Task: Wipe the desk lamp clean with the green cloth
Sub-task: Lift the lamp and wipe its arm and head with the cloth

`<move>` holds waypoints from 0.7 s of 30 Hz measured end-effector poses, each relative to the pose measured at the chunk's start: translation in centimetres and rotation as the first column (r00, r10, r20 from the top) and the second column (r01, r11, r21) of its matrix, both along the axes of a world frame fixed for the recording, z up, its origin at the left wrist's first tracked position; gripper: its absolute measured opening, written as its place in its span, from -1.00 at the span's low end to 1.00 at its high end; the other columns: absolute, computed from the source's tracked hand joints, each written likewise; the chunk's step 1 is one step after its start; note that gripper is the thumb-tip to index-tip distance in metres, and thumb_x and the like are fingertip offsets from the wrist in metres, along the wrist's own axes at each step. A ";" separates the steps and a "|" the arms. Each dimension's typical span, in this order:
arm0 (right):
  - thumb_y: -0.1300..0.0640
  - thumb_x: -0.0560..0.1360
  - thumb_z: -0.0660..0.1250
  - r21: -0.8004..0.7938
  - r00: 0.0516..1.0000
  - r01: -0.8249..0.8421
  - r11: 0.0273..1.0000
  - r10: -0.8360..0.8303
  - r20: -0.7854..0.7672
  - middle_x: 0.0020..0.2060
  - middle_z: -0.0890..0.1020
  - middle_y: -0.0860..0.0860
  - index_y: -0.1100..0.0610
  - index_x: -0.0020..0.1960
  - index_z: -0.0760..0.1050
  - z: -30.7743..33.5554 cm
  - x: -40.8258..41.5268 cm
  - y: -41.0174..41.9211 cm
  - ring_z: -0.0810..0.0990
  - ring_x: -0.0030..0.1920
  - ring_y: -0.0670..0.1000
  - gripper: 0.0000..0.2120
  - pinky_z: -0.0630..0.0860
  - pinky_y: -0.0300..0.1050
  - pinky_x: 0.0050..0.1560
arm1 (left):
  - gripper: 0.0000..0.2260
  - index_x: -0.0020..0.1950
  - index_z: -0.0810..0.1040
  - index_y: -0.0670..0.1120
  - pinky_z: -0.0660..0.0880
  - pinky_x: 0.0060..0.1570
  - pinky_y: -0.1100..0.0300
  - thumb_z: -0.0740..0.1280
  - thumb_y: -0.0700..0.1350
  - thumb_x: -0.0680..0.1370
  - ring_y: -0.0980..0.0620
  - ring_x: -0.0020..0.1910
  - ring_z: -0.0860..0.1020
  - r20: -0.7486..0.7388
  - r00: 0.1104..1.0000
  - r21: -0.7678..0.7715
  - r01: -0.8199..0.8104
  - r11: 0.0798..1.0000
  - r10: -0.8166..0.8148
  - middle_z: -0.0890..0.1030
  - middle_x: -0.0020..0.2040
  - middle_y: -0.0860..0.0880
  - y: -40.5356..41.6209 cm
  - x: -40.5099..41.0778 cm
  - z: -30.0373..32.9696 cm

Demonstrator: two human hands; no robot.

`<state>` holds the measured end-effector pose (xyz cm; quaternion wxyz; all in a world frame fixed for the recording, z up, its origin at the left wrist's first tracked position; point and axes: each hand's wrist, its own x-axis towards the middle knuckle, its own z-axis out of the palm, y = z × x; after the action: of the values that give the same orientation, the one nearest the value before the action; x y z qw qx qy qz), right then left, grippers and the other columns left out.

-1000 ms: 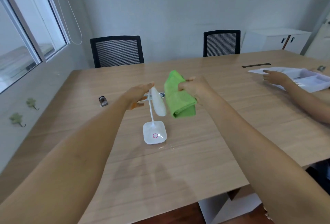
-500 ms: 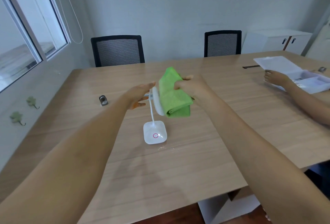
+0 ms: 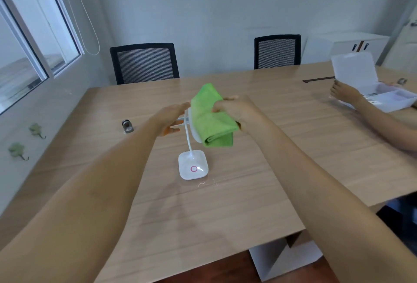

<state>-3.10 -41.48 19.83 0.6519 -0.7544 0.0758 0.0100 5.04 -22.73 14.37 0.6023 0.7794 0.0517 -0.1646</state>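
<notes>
With the left hand [image 3: 169, 120] spread behind the desk lamp [image 3: 193, 167] head and the right hand [image 3: 237, 111] clenching the green cloth [image 3: 211, 117] against it, hard pressure could tip the light base.

The folded green cloth [image 3: 211, 120] covers nearly all of the white desk lamp's head [image 3: 194, 134], leaving only a thin left rim. The right hand [image 3: 237, 111] hides the cloth's right edge. A small dark object [image 3: 127, 126] on the wooden counter [image 3: 225, 210], far left, is too small to identify.
</notes>
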 end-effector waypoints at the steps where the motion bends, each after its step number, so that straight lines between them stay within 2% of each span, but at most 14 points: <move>1: 0.35 0.30 0.41 -0.008 0.999 -0.028 1.000 0.028 -0.025 -0.21 0.64 0.14 0.25 -0.08 0.60 -0.2 -0.1 0.3 0.62 -0.22 0.11 -0.81 0.60 0.00 -0.08 | -0.29 0.35 0.47 0.06 0.43 0.23 0.03 0.37 0.34 0.27 0.00 0.36 0.45 0.001 1.000 0.003 0.001 1.000 -0.001 0.48 0.38 0.12 0.0 -0.1 0.0; 3: 0.35 0.29 0.42 -0.047 0.999 -0.024 0.999 0.022 -0.049 -0.21 0.63 0.13 0.21 -0.15 0.60 -0.7 -0.2 0.3 0.60 -0.25 0.10 -0.85 0.58 -0.06 -0.14 | -0.32 0.36 0.47 0.08 0.42 0.23 0.03 0.36 0.33 0.30 -0.01 0.37 0.44 0.005 1.000 0.010 0.008 1.000 -0.008 0.47 0.39 0.13 0.0 -0.3 0.2; 7: 0.35 0.28 0.43 -0.089 0.992 0.116 0.989 -0.121 -0.047 -0.12 0.65 0.18 0.32 0.04 0.60 -1.2 0.3 -1.3 0.63 -0.14 0.13 -0.68 0.60 0.04 -0.04 | -0.40 0.37 0.44 0.05 0.41 0.28 0.01 0.34 0.29 0.40 -0.02 0.35 0.44 0.009 1.000 0.003 -0.007 1.000 0.007 0.45 0.39 0.09 0.2 -0.6 0.2; 8: 0.35 0.30 0.42 -0.075 0.989 0.131 0.989 -0.135 -0.053 -0.14 0.64 0.17 0.32 0.01 0.60 -1.0 0.3 -1.5 0.62 -0.16 0.13 -0.72 0.60 0.02 -0.08 | -0.39 0.37 0.45 0.05 0.42 0.27 0.02 0.34 0.29 0.39 -0.02 0.35 0.44 0.007 1.000 0.000 -0.013 1.000 0.013 0.45 0.39 0.09 0.1 -0.6 0.1; 10: 0.37 0.33 0.40 0.008 0.994 0.096 0.995 -0.096 -0.061 -0.25 0.60 0.14 0.28 -0.15 0.57 -0.3 0.2 -1.2 0.58 -0.30 0.10 -0.90 0.55 -0.09 -0.25 | -0.36 0.36 0.46 0.06 0.43 0.25 0.02 0.36 0.32 0.34 -0.02 0.35 0.45 0.006 1.000 -0.006 -0.021 1.000 0.021 0.46 0.38 0.09 0.0 -0.6 0.1; 12: 0.37 0.34 0.39 0.076 0.995 0.029 0.997 -0.021 -0.102 -0.31 0.57 0.13 0.25 -0.26 0.52 0.0 0.0 -0.5 0.55 -0.41 0.03 -0.92 0.51 -0.18 -0.35 | -0.35 0.35 0.47 0.07 0.43 0.28 0.00 0.36 0.33 0.33 -0.01 0.34 0.46 0.008 1.000 -0.005 -0.019 1.000 0.019 0.47 0.38 0.10 -0.2 -0.6 0.1; 14: 0.35 0.32 0.42 0.062 0.990 -0.003 0.998 0.011 -0.140 -0.26 0.60 0.15 0.29 -0.13 0.55 -0.7 0.2 -0.2 0.58 -0.37 0.05 -0.86 0.56 -0.13 -0.31 | -0.38 0.36 0.47 0.07 0.42 0.31 0.00 0.35 0.32 0.37 -0.01 0.34 0.46 0.015 1.000 0.001 -0.011 1.000 0.011 0.46 0.39 0.10 -0.3 -0.7 0.2; 16: 0.32 0.28 0.44 -0.006 0.987 0.035 0.999 -0.036 -0.154 -0.14 0.63 0.20 0.31 -0.01 0.57 -1.7 0.6 -0.6 0.62 -0.25 0.12 -0.72 0.61 0.00 -0.15 | -0.41 0.36 0.46 0.06 0.40 0.32 -0.01 0.34 0.29 0.40 -0.02 0.35 0.44 0.016 1.000 0.007 -0.013 1.000 0.013 0.45 0.40 0.09 -0.2 -0.8 0.3; 17: 0.31 0.27 0.44 -0.036 0.987 0.067 0.997 -0.071 -0.146 -0.09 0.64 0.21 0.29 -0.03 0.57 -2.2 0.9 -1.1 0.62 -0.21 0.13 -0.73 0.61 0.03 -0.12 | -0.42 0.37 0.45 0.06 0.40 0.33 -0.02 0.33 0.29 0.42 -0.02 0.35 0.43 0.014 1.000 0.012 -0.015 1.000 0.015 0.44 0.40 0.08 -0.1 -0.9 0.3; 19: 0.32 0.30 0.42 -0.035 0.985 0.116 0.993 -0.120 -0.127 -0.07 0.63 0.21 0.23 -0.20 0.53 -2.6 1.4 -1.8 0.61 -0.22 0.12 -0.89 0.59 -0.04 -0.20 | -0.43 0.36 0.44 0.06 0.40 0.34 -0.02 0.32 0.28 0.42 -0.03 0.36 0.42 0.011 1.000 0.020 -0.020 1.000 0.020 0.44 0.40 0.07 0.0 -0.9 0.4; 21: 0.34 0.32 0.41 0.063 0.985 0.124 0.990 -0.115 -0.128 -0.12 0.62 0.19 0.19 -0.26 0.49 -2.5 1.4 -1.9 0.61 -0.19 0.13 -0.88 0.57 -0.07 -0.21 | -0.43 0.35 0.45 0.06 0.40 0.34 -0.02 0.33 0.29 0.41 -0.02 0.36 0.43 0.011 1.000 0.013 -0.024 1.000 0.024 0.44 0.40 0.08 0.0 -0.8 0.4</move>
<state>-1.68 -43.41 17.37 0.6717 -0.7228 0.1610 0.0204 4.26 -22.74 14.75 0.5994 0.7835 0.0588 -0.1528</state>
